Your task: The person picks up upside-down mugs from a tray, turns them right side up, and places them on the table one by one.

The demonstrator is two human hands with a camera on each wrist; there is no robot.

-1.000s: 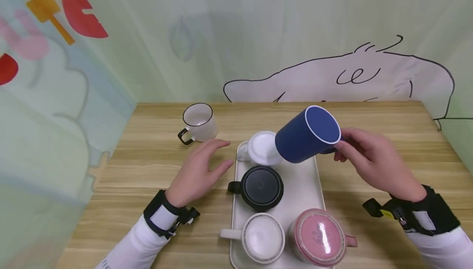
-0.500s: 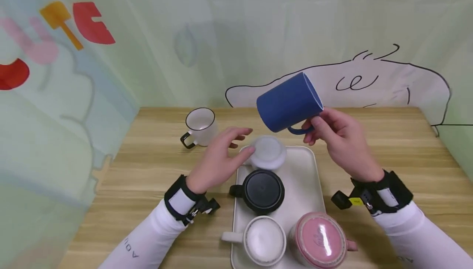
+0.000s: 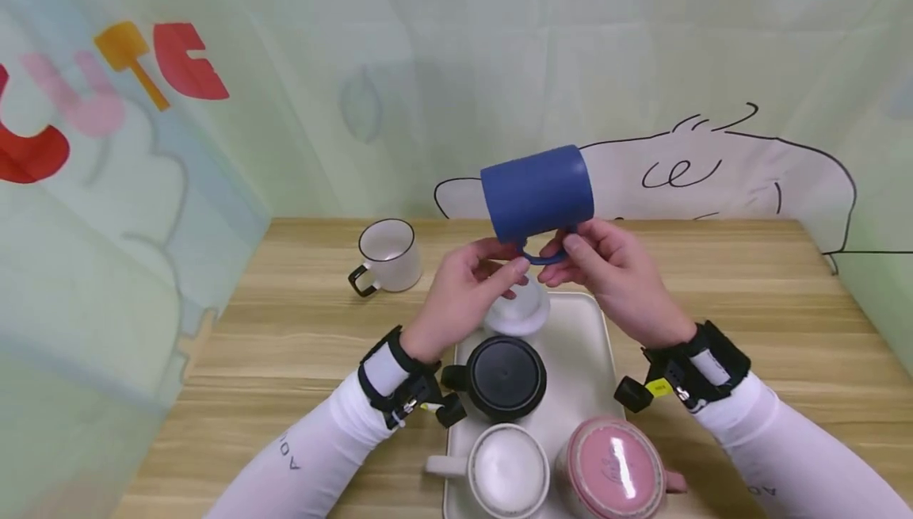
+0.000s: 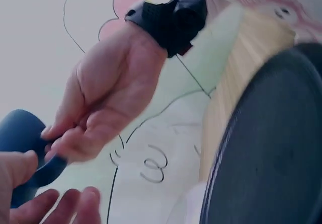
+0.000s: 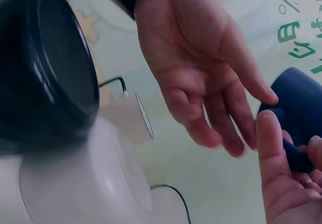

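A blue mug (image 3: 538, 192) is held tilted on its side above the tray, its handle (image 3: 544, 257) hanging downward. My right hand (image 3: 616, 281) pinches that handle; in the right wrist view its thumb and fingers close around the loop. From the other side my left hand (image 3: 464, 293) reaches up to the mug, thumb and index at its base end beside the handle. In the right wrist view the left hand's other fingers (image 5: 201, 133) hang loose below the thumb. Underneath, an upside-down white mug (image 3: 517, 309) is partly hidden by the left hand.
On the white tray (image 3: 581, 360) also stand an upturned black mug (image 3: 506, 376), a white mug (image 3: 508, 471) and a pink mug (image 3: 616, 467). An upright white mug with a black rim (image 3: 391, 256) stands on the wooden table (image 3: 285, 329), left of the tray. A printed curtain (image 3: 499, 67) hangs behind.
My right hand has carried the blue mug leftward and up, turning its mouth away from view. My left hand has moved right and up from beside the tray to the mug.
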